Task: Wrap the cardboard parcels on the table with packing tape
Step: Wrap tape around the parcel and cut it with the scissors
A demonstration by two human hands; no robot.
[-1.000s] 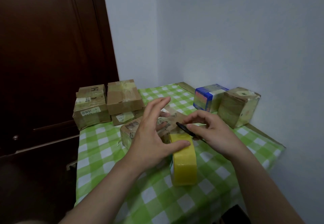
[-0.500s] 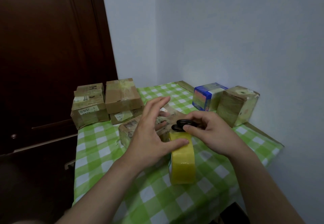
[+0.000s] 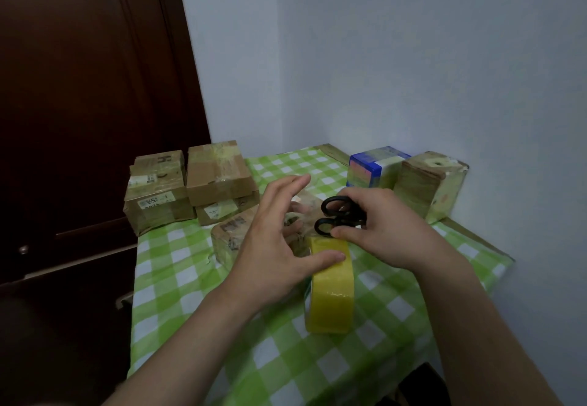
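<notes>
While the tape roll (image 3: 332, 294) stands on edge just beside the mid-table parcel (image 3: 232, 234), I read this as the cut step, with the tape likely not yet severed.
Left hand (image 3: 273, 247) is open with fingers spread over the parcel and thumb on the roll; right hand (image 3: 381, 231) grips black scissors (image 3: 336, 218), loops showing, blades hidden. Next move, my call — reseat fingers in the loops, then snip between roll and parcel.
</notes>
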